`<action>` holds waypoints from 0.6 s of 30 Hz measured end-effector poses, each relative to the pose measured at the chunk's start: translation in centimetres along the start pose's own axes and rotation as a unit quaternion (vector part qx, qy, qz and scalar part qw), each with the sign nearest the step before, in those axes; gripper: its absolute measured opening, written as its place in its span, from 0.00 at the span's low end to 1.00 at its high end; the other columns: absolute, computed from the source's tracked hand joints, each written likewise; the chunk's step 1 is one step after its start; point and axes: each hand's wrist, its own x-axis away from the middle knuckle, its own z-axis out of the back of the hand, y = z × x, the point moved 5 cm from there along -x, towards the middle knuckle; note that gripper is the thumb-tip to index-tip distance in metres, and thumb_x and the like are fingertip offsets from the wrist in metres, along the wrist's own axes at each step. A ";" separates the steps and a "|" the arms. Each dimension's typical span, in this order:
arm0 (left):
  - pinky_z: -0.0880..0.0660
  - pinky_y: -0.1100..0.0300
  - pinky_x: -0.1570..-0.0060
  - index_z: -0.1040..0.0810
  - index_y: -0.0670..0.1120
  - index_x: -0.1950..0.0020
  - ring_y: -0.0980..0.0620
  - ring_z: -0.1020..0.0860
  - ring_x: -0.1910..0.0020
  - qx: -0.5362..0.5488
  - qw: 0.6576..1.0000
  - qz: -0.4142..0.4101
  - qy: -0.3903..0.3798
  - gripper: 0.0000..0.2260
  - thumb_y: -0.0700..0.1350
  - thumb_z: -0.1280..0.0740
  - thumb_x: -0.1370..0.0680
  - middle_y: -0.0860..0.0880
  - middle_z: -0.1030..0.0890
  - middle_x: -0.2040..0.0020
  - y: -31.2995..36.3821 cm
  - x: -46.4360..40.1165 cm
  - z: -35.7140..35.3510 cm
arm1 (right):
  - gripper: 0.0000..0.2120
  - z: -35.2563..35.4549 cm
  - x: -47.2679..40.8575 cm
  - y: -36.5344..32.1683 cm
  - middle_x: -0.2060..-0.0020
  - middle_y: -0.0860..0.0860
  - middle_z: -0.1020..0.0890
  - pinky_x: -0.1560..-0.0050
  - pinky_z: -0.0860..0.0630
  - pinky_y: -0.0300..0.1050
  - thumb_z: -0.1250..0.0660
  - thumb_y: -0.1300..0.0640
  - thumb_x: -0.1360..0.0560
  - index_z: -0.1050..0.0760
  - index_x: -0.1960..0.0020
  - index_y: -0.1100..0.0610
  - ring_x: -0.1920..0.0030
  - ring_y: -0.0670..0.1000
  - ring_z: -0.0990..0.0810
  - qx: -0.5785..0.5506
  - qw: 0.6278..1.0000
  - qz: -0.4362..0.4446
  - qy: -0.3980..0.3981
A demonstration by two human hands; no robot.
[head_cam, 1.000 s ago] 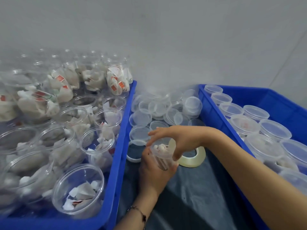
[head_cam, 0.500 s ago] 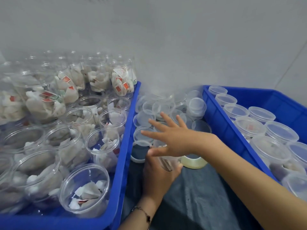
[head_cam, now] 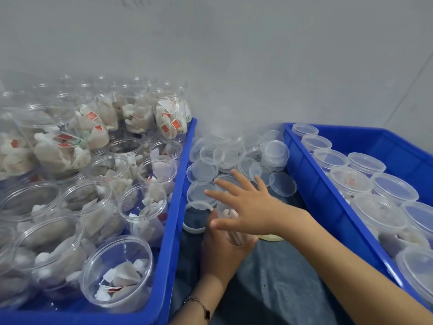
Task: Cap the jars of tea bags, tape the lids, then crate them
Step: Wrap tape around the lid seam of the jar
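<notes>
Left hand (head_cam: pixel 222 252): grips the clear plastic jar of tea bags (head_cam: pixel 228 215).
Right hand (head_cam: pixel 248 207): fingers spread, empty, over the loose clear round lids (head_cam: pixel 234 158).
Tip: pinch one lid only; seat it flat.

Two bare forearms in view, no sleeves on either. Left hand (head_cam: pixel 222 249): thin dark chain bracelet with small black clover-shaped charm (head_cam: pixel 201 307) at the wrist. Right hand (head_cam: pixel 250 207): no rings, watch or bracelet visible. No gloves.
</notes>
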 end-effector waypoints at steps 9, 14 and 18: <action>0.24 0.56 0.46 0.41 0.55 0.31 0.52 0.23 0.40 0.071 0.995 0.066 -0.009 0.49 0.68 0.28 0.47 0.53 0.24 0.37 -0.5 0.5 0.0 | 0.19 -0.5 0.7 3.8 0.45 0.36 0.21 0.42 0.31 0.35 0.47 0.43 0.22 0.27 0.36 0.45 0.39 0.43 0.27 -0.453 0.843 -0.058 0.283; 0.27 0.61 0.46 0.42 0.55 0.29 0.55 0.25 0.39 0.095 0.994 0.048 -0.012 0.48 0.65 0.27 0.45 0.56 0.26 0.36 -0.7 0.7 0.0 | 0.21 -7.0 2.0 9.1 0.34 0.50 0.27 0.33 0.35 0.52 0.42 0.45 0.21 0.34 0.31 0.53 0.34 0.52 0.30 -0.234 0.960 -0.110 0.105; 0.33 0.65 0.44 0.43 0.49 0.26 0.50 0.29 0.35 0.092 0.995 0.041 0.010 0.50 0.56 0.21 0.41 0.49 0.29 0.32 -0.6 0.4 -0.1 | 0.30 -10.8 4.8 9.5 0.27 0.46 0.35 0.29 0.45 0.41 0.40 0.38 0.24 0.35 0.28 0.54 0.27 0.47 0.39 -0.056 0.983 -0.129 0.120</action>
